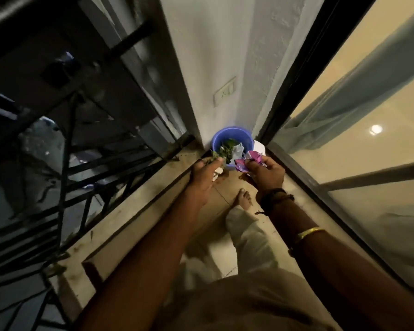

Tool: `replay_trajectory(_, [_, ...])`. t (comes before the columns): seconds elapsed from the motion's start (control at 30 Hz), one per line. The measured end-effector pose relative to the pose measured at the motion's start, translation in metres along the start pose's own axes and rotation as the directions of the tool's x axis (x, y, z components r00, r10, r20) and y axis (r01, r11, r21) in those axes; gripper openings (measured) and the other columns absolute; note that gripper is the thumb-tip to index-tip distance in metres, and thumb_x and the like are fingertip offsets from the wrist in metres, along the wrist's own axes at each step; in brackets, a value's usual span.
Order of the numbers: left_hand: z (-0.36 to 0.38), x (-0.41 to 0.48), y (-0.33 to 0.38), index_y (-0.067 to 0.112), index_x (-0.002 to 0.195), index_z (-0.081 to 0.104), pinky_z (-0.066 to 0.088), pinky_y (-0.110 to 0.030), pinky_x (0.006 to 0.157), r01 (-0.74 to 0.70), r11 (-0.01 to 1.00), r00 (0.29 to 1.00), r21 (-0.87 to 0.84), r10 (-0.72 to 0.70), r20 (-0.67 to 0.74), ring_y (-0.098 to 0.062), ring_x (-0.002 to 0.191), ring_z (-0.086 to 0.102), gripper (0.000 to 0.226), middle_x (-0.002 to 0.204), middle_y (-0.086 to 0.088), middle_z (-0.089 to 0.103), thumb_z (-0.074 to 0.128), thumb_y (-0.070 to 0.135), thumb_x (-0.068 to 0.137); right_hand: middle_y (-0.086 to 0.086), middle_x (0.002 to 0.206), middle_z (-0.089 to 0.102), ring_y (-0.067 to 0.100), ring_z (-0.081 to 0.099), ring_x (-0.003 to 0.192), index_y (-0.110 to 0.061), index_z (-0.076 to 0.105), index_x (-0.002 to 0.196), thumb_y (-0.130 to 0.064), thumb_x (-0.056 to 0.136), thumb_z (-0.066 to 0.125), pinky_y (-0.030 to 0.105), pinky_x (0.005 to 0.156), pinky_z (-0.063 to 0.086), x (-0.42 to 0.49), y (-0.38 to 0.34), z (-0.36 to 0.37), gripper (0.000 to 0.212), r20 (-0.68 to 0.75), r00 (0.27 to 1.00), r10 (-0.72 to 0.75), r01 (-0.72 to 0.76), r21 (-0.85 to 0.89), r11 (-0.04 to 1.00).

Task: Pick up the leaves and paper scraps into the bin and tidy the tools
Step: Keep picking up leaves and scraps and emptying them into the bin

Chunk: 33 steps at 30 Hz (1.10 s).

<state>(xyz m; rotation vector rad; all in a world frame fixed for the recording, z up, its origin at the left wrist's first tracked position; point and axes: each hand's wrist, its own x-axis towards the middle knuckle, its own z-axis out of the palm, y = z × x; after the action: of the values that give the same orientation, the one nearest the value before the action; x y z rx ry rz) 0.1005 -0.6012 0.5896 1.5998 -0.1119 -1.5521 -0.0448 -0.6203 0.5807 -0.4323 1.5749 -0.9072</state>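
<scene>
Balcony floor (227, 186) corner: a blue bin (233, 134) holds leaves (228, 149) and paper (238, 149). The left hand (204, 174) grips a leaf clump (216, 156), and the right hand (265, 173) pinches a purple wrapper (249, 161).

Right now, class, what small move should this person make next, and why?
Probably reach slightly forward and loosen both hands over the blue bin: the left hand holds leaves at its near rim, and the right hand pinches a purple wrapper beside it.

1. The head camera is looking down and forward from the person's head at the floor (213, 207).
2. It is sitting very near the arms (153, 247), which are filling the bottom of the frame.
3. It is facing the blue bin (232, 133), farther off, in the middle.
</scene>
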Motion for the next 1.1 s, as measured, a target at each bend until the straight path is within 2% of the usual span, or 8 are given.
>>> replay_trajectory(0.23, [0.036, 0.154, 0.0, 0.002, 0.133, 0.055, 0.061, -0.035, 0.064, 0.2, 0.98, 0.978, 0.024, -0.198, -0.07, -0.025, 0.091, 0.069, 0.038, 0.126, -0.022, 0.064, 0.06, 0.006, 0.095, 0.007, 0.101, 0.075, 0.02, 0.074, 0.086, -0.015, 0.073, 0.107, -0.007, 0.084, 0.076, 0.034, 0.066, 0.062, 0.148, 0.008, 0.031, 0.024, -0.039, 0.988, 0.147, -0.149, -0.049, 0.988])
replay_trajectory(0.37, [0.038, 0.241, -0.016, 0.004, 0.128, 0.06, 0.058, -0.047, 0.085, 0.255, 0.964, 0.962, 0.077, -0.245, -0.119, -0.027, 0.094, 0.068, 0.034, 0.123, -0.02, 0.066, 0.062, 0.01, 0.095, 0.002, 0.094, 0.075, 0.02, 0.074, 0.085, -0.021, 0.072, 0.1, -0.006, 0.087, 0.073, 0.032, 0.068, 0.062, 0.215, 0.036, 0.052, 0.02, -0.01, 0.983, 0.182, -0.182, -0.114, 0.977])
replay_trajectory(0.47, [0.044, 0.299, -0.024, 0.005, 0.131, 0.056, 0.059, -0.039, 0.062, 0.277, 0.953, 0.958, 0.12, -0.263, -0.118, -0.024, 0.092, 0.066, 0.037, 0.118, -0.014, 0.065, 0.062, 0.013, 0.095, 0.003, 0.093, 0.075, 0.023, 0.073, 0.084, -0.018, 0.073, 0.105, -0.005, 0.087, 0.071, 0.036, 0.072, 0.063, 0.265, 0.062, 0.068, 0.022, -0.011, 0.983, 0.186, -0.185, -0.173, 0.967])
replay_trajectory(0.67, [0.04, 0.403, -0.059, 0.021, 0.136, 0.055, 0.057, -0.05, 0.084, 0.358, 0.874, 0.934, 0.33, -0.337, -0.122, -0.033, 0.109, 0.064, 0.081, 0.127, -0.01, 0.064, 0.08, 0.056, 0.067, -0.003, 0.12, 0.061, 0.023, 0.06, 0.113, -0.027, 0.058, 0.135, -0.016, 0.088, 0.071, 0.043, 0.1, 0.052, 0.351, 0.106, 0.085, 0.049, 0.033, 0.97, 0.24, -0.214, -0.347, 0.913])
replay_trajectory(0.77, [0.045, 0.398, -0.047, 0.011, 0.137, 0.054, 0.052, -0.044, 0.096, 0.354, 0.864, 0.93, 0.357, -0.365, -0.041, -0.03, 0.116, 0.06, 0.054, 0.124, -0.009, 0.064, 0.061, 0.044, 0.095, -0.002, 0.128, 0.053, 0.022, 0.059, 0.098, -0.028, 0.05, 0.144, -0.015, 0.09, 0.07, 0.042, 0.083, 0.057, 0.367, 0.111, 0.085, 0.059, -0.007, 0.966, 0.259, -0.244, -0.359, 0.901])
replay_trajectory(0.93, [0.047, 0.36, -0.021, 0.01, 0.151, 0.037, 0.038, -0.044, 0.109, 0.396, 0.847, 0.913, 0.354, -0.404, -0.054, -0.032, 0.138, 0.042, 0.05, 0.149, -0.012, 0.045, 0.042, 0.033, 0.106, 0.013, 0.12, 0.064, 0.027, 0.062, 0.098, -0.017, 0.064, 0.129, -0.003, 0.089, 0.061, 0.052, 0.09, 0.057, 0.33, 0.089, 0.074, 0.042, -0.072, 0.97, 0.233, -0.243, -0.247, 0.938])
replay_trajectory(1.03, [0.055, 0.309, 0.016, 0.004, 0.137, 0.046, 0.044, -0.037, 0.101, 0.347, 0.866, 0.924, 0.36, -0.382, 0.027, -0.035, 0.133, 0.046, 0.039, 0.133, -0.016, 0.056, 0.032, 0.026, 0.109, 0.017, 0.095, 0.064, 0.026, 0.063, 0.078, -0.005, 0.064, 0.119, 0.003, 0.095, 0.053, 0.04, 0.068, 0.058, 0.277, 0.059, 0.068, 0.028, -0.097, 0.97, 0.225, -0.229, -0.034, 0.973])
replay_trajectory(1.1, [0.066, 0.264, 0.042, 0.002, 0.121, 0.057, 0.05, -0.036, 0.093, 0.3, 0.871, 0.94, 0.389, -0.34, 0.035, -0.029, 0.113, 0.062, 0.032, 0.12, -0.017, 0.061, 0.034, 0.021, 0.108, 0.011, 0.084, 0.062, 0.018, 0.063, 0.063, -0.003, 0.063, 0.119, 0.004, 0.096, 0.051, 0.029, 0.055, 0.055, 0.241, 0.031, 0.066, 0.026, -0.098, 0.971, 0.22, -0.216, 0.055, 0.975])
